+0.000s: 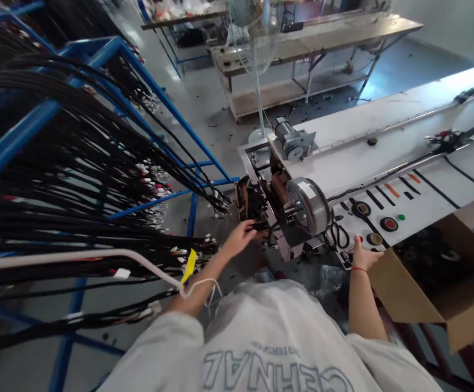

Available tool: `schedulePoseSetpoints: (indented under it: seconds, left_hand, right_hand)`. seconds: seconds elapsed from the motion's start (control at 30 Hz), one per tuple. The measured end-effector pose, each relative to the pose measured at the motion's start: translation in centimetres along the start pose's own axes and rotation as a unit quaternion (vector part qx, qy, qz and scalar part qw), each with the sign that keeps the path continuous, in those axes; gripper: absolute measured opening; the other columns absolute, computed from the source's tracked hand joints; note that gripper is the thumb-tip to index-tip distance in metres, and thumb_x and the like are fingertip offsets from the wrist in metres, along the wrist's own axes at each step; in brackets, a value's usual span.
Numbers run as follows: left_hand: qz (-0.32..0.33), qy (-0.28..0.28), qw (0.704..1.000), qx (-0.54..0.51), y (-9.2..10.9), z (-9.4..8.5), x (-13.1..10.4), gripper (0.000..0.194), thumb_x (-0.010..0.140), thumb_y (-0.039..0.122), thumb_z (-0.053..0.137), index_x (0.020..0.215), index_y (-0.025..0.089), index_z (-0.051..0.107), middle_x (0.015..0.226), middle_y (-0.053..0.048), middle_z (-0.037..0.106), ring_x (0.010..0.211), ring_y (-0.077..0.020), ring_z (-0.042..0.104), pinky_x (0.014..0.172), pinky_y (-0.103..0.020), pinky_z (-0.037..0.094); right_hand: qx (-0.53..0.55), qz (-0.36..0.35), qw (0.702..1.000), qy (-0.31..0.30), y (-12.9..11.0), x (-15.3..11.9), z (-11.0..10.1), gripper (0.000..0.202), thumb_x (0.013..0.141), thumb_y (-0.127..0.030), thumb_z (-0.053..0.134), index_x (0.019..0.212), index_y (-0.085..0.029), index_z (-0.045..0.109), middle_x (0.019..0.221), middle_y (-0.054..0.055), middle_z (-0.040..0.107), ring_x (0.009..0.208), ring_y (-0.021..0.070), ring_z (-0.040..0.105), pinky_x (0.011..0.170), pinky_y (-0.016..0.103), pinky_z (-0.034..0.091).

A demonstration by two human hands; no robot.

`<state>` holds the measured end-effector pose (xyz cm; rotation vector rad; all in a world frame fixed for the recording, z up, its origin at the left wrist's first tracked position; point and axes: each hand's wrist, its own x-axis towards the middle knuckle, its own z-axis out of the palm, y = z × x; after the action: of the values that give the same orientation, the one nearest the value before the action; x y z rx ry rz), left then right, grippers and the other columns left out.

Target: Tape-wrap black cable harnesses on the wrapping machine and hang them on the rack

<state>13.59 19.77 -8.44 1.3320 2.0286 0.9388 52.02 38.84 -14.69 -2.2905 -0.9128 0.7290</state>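
My left hand (240,238) reaches to the near left end of the machine, its fingertips on a dark strand by the taping head (308,206). My right hand (365,255) rests at the front edge of the white table (408,218), thumb and fingers apart, one finger at a red button (360,239). Black-handled scissors (336,235) lie just left of it. Tape rolls (389,224) and a green button (401,217) are on the table beyond the hand.
Blue racks (159,103) hung with black cable harnesses fill the left side. A white pipe (139,256) with a yellow tag crosses near my left arm. An open cardboard box (404,288) stands at the right. A fan (257,81) and a workbench (327,41) are behind.
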Motion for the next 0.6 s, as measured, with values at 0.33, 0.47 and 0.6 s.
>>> schedulePoseSetpoints:
  seconds: [0.33,0.47,0.6]
  left_hand:
    - [0.025,-0.131,0.988,-0.077,-0.6,7.0,5.4,0.037,0.101,0.039,0.037,0.085,0.015,0.06,0.085,-0.007,0.07,0.083,-0.02,0.064,0.083,-0.03,0.048]
    - [0.026,-0.127,0.987,-0.099,0.0,6.1,5.4,0.04,0.1,0.044,0.038,0.083,0.015,0.06,0.083,-0.007,0.069,0.082,-0.0192,0.062,0.081,-0.028,0.047]
    - [0.047,-0.174,0.978,-0.101,-0.1,6.1,5.7,0.04,0.096,0.048,0.044,0.085,0.015,0.063,0.077,-0.004,0.067,0.074,-0.0179,0.06,0.075,-0.027,0.046]
  right_hand:
    - [-0.029,0.036,0.996,0.08,-0.7,-0.8,0.5,0.106,0.076,-0.06,0.072,0.151,0.0,0.026,0.145,0.032,0.042,0.134,0.0433,0.043,0.111,0.054,0.036]
    - [-0.027,0.039,0.996,0.078,-0.7,-0.8,0.5,0.103,0.08,-0.063,0.065,0.151,0.0,0.026,0.145,0.032,0.042,0.134,0.0423,0.044,0.111,0.054,0.036]
    - [-0.025,0.028,0.996,0.084,-0.3,-0.5,0.6,0.095,0.086,-0.064,0.055,0.151,-0.001,0.026,0.146,0.031,0.041,0.135,0.0412,0.043,0.111,0.054,0.035]
